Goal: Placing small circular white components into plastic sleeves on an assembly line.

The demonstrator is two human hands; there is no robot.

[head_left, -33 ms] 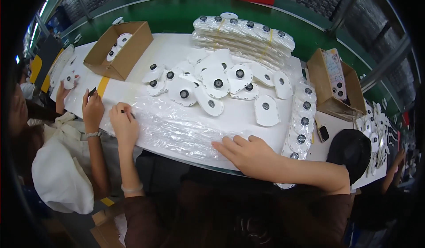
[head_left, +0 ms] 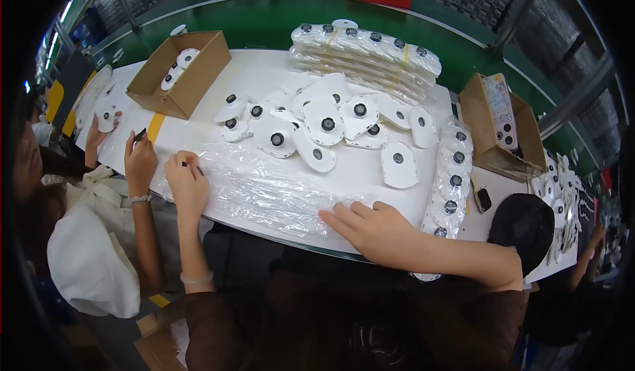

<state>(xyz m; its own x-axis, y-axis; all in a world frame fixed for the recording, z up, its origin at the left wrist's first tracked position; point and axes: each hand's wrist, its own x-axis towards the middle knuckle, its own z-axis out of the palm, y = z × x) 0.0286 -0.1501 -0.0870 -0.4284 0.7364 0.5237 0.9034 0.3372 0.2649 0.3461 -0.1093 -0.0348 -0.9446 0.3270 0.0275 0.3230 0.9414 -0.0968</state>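
Observation:
A crinkled clear plastic sleeve (head_left: 264, 195) lies lengthwise along the table's near edge, between my hands. At its left end is my left hand (head_left: 188, 184), with fingers bent and closed together. Small dark spots show at those fingertips, and what they pinch cannot be made out. My right hand (head_left: 374, 231) rests palm down over the right end of the sleeve, fingers stretched out toward the left. Just beyond the sleeve is a loose heap of white rounded plates with black round knobs (head_left: 328, 127). One such plate (head_left: 399, 165) lies apart, nearer my right hand.
Bagged rows of plates (head_left: 364, 50) are stacked at the back. Another bagged row (head_left: 456, 180) runs along the right. Cardboard boxes (head_left: 202, 80) stand left and right, beside a brush (head_left: 483, 195) and black cap (head_left: 522, 229). A co-worker's hand (head_left: 139, 166) is close on my left.
My hands and the plastic sleeve stay practically where they were. The co-worker on the left has turned the white plate they hold, so more of its face shows.

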